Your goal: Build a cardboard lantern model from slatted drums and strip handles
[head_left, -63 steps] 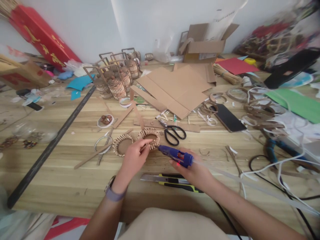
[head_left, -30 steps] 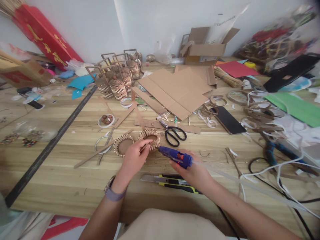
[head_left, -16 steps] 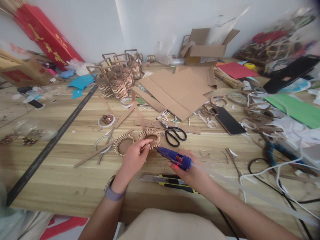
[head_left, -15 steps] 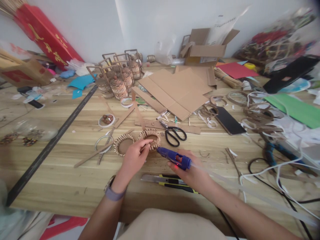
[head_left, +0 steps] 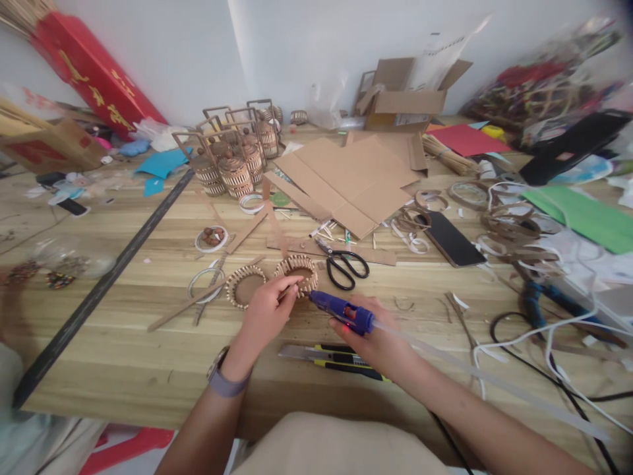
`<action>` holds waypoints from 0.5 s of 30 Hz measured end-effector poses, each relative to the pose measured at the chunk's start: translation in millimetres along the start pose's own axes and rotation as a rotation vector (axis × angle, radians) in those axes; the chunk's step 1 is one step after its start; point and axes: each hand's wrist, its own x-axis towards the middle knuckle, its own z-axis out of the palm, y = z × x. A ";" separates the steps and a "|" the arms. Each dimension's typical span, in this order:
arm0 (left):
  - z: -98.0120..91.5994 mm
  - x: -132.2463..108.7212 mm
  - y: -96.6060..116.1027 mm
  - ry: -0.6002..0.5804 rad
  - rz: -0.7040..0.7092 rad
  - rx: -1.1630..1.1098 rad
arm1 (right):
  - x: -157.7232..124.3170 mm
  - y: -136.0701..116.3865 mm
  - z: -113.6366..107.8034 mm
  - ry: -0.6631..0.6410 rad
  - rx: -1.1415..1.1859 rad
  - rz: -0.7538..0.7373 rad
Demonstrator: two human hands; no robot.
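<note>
My left hand pinches a thin wooden stick just in front of a small round slatted basket on the wooden table. My right hand grips a purple glue gun with a red light on; its nozzle points left, close to the stick's tip. A clear glue stick trails from the gun's back to the right. A second slatted ring lies to the left of the basket.
A yellow-black utility knife lies under my right wrist. Black scissors, a phone, flat cardboard sheets, finished baskets with handles, a long black ruler and cables are spread around.
The glue gun has crept a little to the left, bringing its nozzle nearer the stick in my left hand. My left hand has stayed put.
</note>
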 end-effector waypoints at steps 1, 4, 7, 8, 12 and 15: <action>0.0 0.0 -0.2 -0.001 -0.005 0.002 | 0.0 -0.1 0.2 0.001 -0.008 0.002; 0.1 -0.1 -0.6 -0.008 -0.014 0.008 | -1.0 -0.2 0.8 -0.001 -0.023 0.003; 0.4 -0.5 -1.0 -0.009 -0.021 0.006 | -2.7 0.7 2.1 0.007 -0.028 0.001; 0.4 -0.7 -1.1 -0.005 -0.023 0.005 | -3.2 1.2 2.6 0.010 -0.027 0.004; 0.5 -0.8 -1.5 0.004 -0.026 0.000 | -4.6 3.5 4.6 0.011 -0.007 0.009; 0.4 -0.7 -1.8 -0.004 -0.032 0.005 | -5.4 4.2 5.3 0.012 -0.009 0.010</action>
